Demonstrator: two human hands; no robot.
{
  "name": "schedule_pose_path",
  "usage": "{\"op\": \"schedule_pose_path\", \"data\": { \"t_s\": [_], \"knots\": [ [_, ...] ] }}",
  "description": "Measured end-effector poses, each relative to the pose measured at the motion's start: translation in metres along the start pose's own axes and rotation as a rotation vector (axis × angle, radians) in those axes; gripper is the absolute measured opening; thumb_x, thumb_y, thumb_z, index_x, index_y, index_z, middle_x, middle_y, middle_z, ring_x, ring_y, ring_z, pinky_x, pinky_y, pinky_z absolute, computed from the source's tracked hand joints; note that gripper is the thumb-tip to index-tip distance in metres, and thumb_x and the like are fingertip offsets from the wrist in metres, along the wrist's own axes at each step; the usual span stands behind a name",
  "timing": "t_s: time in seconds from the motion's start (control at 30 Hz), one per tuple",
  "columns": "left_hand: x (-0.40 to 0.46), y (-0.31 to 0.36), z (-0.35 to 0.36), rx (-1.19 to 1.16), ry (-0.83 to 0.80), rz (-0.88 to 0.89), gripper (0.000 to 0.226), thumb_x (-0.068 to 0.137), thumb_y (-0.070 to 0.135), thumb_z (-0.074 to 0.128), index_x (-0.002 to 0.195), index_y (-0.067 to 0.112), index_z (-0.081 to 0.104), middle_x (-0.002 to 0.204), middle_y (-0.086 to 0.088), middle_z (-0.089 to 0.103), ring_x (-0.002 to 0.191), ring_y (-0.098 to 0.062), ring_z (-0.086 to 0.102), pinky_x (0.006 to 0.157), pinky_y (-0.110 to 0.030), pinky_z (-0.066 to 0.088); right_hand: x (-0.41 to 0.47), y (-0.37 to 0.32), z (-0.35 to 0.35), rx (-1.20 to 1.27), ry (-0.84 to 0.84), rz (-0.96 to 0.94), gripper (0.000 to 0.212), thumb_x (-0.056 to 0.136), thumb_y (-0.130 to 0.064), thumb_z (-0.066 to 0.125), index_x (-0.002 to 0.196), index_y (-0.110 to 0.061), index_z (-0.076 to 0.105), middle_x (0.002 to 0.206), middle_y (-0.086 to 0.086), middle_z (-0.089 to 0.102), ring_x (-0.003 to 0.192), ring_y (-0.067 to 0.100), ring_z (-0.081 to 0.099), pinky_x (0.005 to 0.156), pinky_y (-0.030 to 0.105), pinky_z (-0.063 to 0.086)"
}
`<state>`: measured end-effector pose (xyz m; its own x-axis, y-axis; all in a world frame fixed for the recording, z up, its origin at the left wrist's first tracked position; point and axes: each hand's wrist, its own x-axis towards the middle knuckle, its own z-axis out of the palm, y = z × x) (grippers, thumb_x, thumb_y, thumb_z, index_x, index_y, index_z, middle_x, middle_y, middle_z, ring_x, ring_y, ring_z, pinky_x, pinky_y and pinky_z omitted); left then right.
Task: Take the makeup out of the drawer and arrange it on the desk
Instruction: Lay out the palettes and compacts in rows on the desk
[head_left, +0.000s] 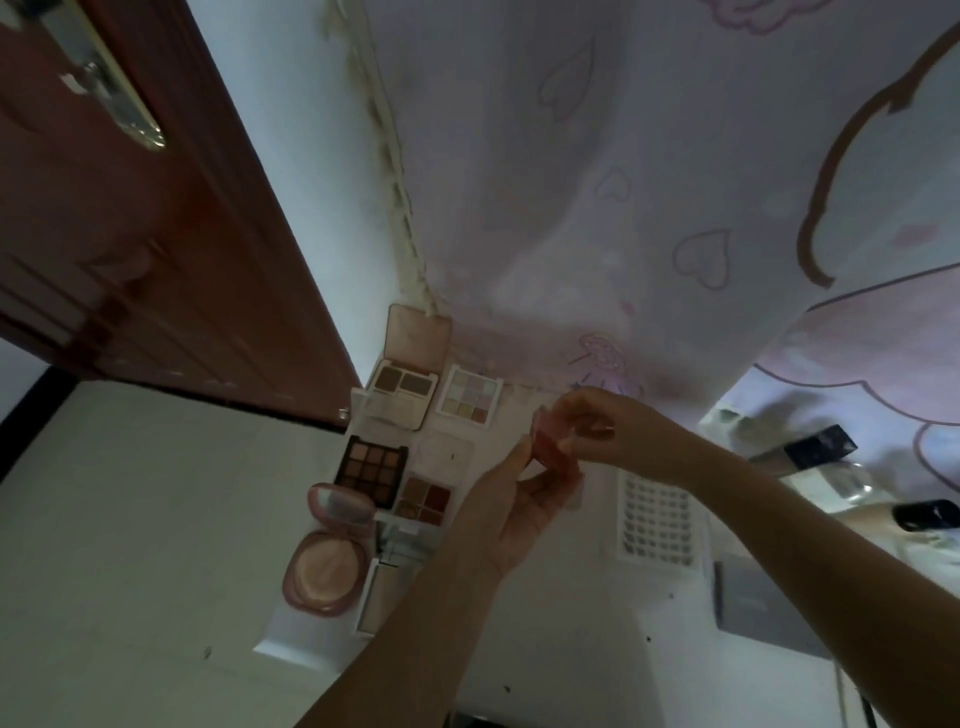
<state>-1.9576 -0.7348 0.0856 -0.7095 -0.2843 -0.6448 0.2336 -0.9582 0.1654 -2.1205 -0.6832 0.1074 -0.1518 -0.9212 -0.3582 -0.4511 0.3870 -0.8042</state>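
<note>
Both hands hold a small red compact (551, 451) above the white desk (571, 623). My left hand (511, 512) grips its base from below, and my right hand (605, 428) pinches its lid from above. Several open palettes lie in rows at the desk's left end: a brown duo with a raised lid (408, 387), a pastel grid palette (470, 397), a dark nine-pan palette (371, 465), a brown-red quad (426, 499), and a round pink powder compact (324, 569) with its mirror lid up. The drawer is not in view.
A white perforated tray (657, 519) lies right of my hands, with a grey flat box (763, 603) nearer me. Dark bottles and glass items (821, 447) crowd the far right. A brown door (130, 234) stands at left; a cartoon-print curtain (623, 182) hangs behind the desk.
</note>
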Motion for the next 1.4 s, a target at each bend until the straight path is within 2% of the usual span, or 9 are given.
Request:
{"op": "schedule_pose_path", "data": {
  "t_s": [0.07, 0.2, 0.37, 0.53, 0.77, 0.97, 1.07, 1.23, 1.4],
  "knots": [
    [-0.003, 0.002, -0.001, -0.062, -0.022, -0.046, 0.028, 0.095, 0.017, 0.048, 0.108, -0.005, 0.059, 0.100, -0.032, 0.062, 0.091, -0.035, 0.061, 0.077, -0.043, 0.056, 0.002, -0.002, -0.012, 0.097, -0.069, 0.033, 0.021, 0.083, -0.017, 0.070, 0.098, -0.030, 0.063, 0.095, -0.010, 0.065, 0.084, -0.002, 0.061, 0.080, 0.012, 0.045],
    [0.004, -0.001, -0.004, -0.122, 0.022, -0.061, 0.021, 0.093, 0.013, 0.049, 0.101, -0.004, 0.058, 0.101, -0.029, 0.060, 0.089, -0.034, 0.060, 0.066, -0.034, 0.059, 0.021, 0.001, -0.029, 0.391, -0.027, 0.191, 0.028, 0.095, -0.018, 0.054, 0.108, 0.005, 0.063, 0.087, 0.006, 0.070, 0.077, 0.021, 0.066, 0.081, 0.031, 0.053],
    [0.033, 0.000, -0.005, -0.193, 0.177, 0.019, 0.019, 0.096, 0.016, 0.042, 0.098, 0.000, 0.053, 0.093, -0.023, 0.055, 0.076, -0.029, 0.055, 0.051, -0.025, 0.054, 0.061, -0.001, -0.018, -0.084, 0.140, 0.111, 0.029, 0.099, -0.014, 0.044, 0.090, 0.003, 0.064, 0.084, 0.011, 0.071, 0.074, 0.024, 0.069, 0.069, 0.033, 0.055],
    [0.051, 0.005, -0.003, -0.200, 0.391, 0.130, 0.020, 0.097, 0.009, 0.041, 0.084, -0.001, 0.053, 0.082, -0.018, 0.055, 0.073, -0.028, 0.053, 0.067, -0.035, 0.051, 0.089, 0.007, -0.009, -0.503, 0.182, -0.060, 0.030, 0.098, -0.016, 0.046, 0.085, 0.001, 0.066, 0.086, 0.014, 0.070, 0.076, 0.027, 0.065, 0.078, 0.042, 0.049],
    [0.051, 0.009, -0.003, -0.071, 0.424, 0.156, 0.024, 0.091, 0.000, 0.040, 0.068, 0.006, 0.045, 0.068, -0.009, 0.047, 0.060, -0.019, 0.044, 0.059, -0.027, 0.040, 0.098, 0.022, -0.003, -0.579, 0.189, -0.025, 0.029, 0.098, -0.020, 0.045, 0.096, -0.001, 0.066, 0.098, 0.015, 0.069, 0.088, 0.028, 0.063, 0.082, 0.041, 0.045],
    [0.040, 0.001, -0.003, 0.010, 0.488, 0.185, 0.009, 0.096, 0.008, 0.041, 0.094, 0.003, 0.048, 0.085, -0.012, 0.050, 0.076, -0.020, 0.052, 0.077, -0.032, 0.046, 0.071, 0.018, 0.001, -0.575, 0.315, 0.028, 0.031, 0.094, -0.023, 0.050, 0.122, -0.011, 0.055, 0.119, 0.012, 0.061, 0.110, 0.028, 0.056, 0.088, 0.037, 0.046],
    [0.028, -0.016, -0.008, 0.090, 0.508, 0.171, 0.020, 0.097, 0.010, 0.041, 0.082, 0.010, 0.053, 0.087, -0.007, 0.054, 0.081, -0.016, 0.054, 0.089, -0.031, 0.043, 0.021, 0.026, 0.024, -0.649, 0.301, 0.023, 0.027, 0.094, -0.029, 0.048, 0.118, -0.019, 0.056, 0.125, 0.004, 0.053, 0.107, 0.024, 0.056, 0.082, 0.035, 0.048],
    [0.019, -0.039, -0.018, 0.173, 0.520, 0.157, 0.014, 0.098, 0.014, 0.041, 0.102, 0.008, 0.053, 0.096, -0.005, 0.057, 0.098, -0.019, 0.054, 0.093, -0.031, 0.041, -0.019, 0.051, 0.068, -0.762, 0.066, 0.136, 0.037, 0.095, -0.036, 0.045, 0.129, -0.020, 0.043, 0.135, 0.000, 0.039, 0.112, 0.021, 0.053, 0.077, 0.034, 0.047],
    [0.021, -0.040, -0.024, 0.274, 0.480, 0.155, 0.019, 0.099, 0.016, 0.041, 0.110, 0.007, 0.053, 0.103, -0.008, 0.058, 0.101, -0.021, 0.055, 0.090, -0.032, 0.043, -0.018, 0.054, 0.078, -0.805, 0.135, 0.134, 0.036, 0.095, -0.034, 0.045, 0.126, -0.017, 0.041, 0.130, 0.004, 0.042, 0.108, 0.023, 0.054, 0.073, 0.036, 0.048]
  ]
}}
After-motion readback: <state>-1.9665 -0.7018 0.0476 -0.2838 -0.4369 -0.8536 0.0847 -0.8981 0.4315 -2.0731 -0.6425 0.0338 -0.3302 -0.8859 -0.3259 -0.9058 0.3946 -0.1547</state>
